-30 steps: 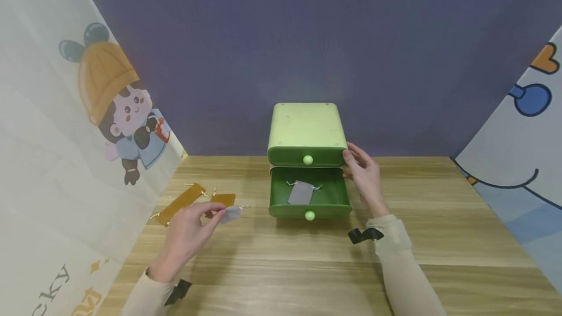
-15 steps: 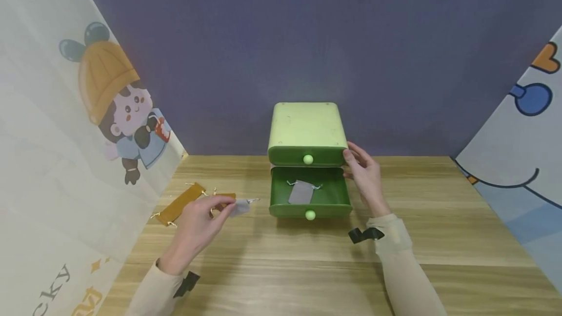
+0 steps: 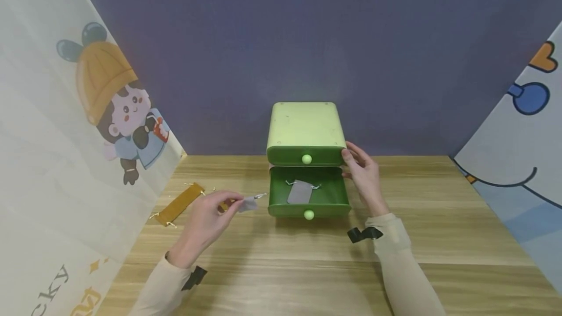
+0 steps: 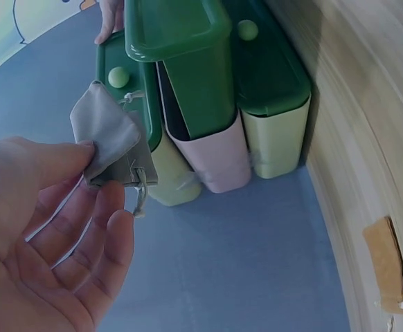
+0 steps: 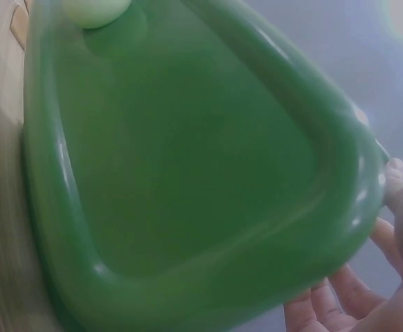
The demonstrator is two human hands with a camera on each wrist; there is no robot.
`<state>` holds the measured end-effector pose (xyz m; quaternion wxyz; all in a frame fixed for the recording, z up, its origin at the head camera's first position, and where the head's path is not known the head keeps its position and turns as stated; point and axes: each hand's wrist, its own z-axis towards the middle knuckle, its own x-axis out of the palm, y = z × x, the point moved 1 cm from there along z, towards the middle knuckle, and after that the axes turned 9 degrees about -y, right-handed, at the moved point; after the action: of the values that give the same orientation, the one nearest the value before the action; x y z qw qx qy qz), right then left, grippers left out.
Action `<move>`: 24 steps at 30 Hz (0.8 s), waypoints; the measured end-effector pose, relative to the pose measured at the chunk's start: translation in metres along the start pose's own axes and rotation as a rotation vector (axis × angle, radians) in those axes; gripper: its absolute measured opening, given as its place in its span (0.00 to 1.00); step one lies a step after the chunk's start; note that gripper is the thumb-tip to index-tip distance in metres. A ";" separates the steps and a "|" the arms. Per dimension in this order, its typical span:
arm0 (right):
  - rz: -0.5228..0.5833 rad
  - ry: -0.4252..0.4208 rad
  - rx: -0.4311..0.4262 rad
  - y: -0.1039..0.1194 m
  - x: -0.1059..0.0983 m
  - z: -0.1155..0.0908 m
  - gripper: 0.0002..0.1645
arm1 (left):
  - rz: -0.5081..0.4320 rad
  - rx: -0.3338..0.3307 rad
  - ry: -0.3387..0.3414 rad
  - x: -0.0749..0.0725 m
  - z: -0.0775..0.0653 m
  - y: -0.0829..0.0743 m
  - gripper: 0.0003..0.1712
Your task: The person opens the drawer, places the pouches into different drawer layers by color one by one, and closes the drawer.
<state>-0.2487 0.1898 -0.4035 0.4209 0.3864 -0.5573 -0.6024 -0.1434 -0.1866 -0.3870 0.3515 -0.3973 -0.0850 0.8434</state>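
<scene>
My left hand [image 3: 204, 226] pinches a small grey drawstring pouch [image 3: 249, 204] between thumb and fingertips, left of the drawer unit. In the left wrist view the pouch [image 4: 108, 131] hangs folded, its pale cords dangling. The light-green drawer unit [image 3: 305, 123] has a green drawer [image 3: 333, 190] pulled out below the closed top one. Inside that drawer lies another grey pouch [image 3: 300, 192], flat. My right hand [image 3: 366, 179] rests against the unit's right side, thumb at the top drawer's front corner; in the right wrist view the fingers [image 5: 354, 290] lie along its edge.
A long brown drawstring pouch [image 3: 180, 205] lies on the wooden table [image 3: 281, 267] at the left. A second brown pouch is mostly hidden behind my left hand. In the left wrist view a third, closed drawer [image 4: 271, 69] shows below the pulled-out one. A dark wall [image 3: 228, 62] stands behind.
My left hand has moved right with the grey pouch, closer to the pulled-out drawer, and now covers most of the smaller brown pouch. The right hand and the unit have stayed put.
</scene>
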 end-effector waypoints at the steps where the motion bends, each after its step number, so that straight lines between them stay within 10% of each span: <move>1: -0.001 -0.001 0.001 0.000 0.000 0.000 0.35 | -0.008 0.002 -0.001 0.001 0.001 0.000 0.09; 24: 0.011 -0.010 -0.005 -0.002 0.001 -0.001 0.35 | -0.130 -0.018 0.024 0.033 0.019 -0.016 0.07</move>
<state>-0.2485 0.1890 -0.4055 0.4224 0.3793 -0.5598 -0.6036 -0.1635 -0.1508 -0.3876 0.4029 -0.4042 -0.1141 0.8132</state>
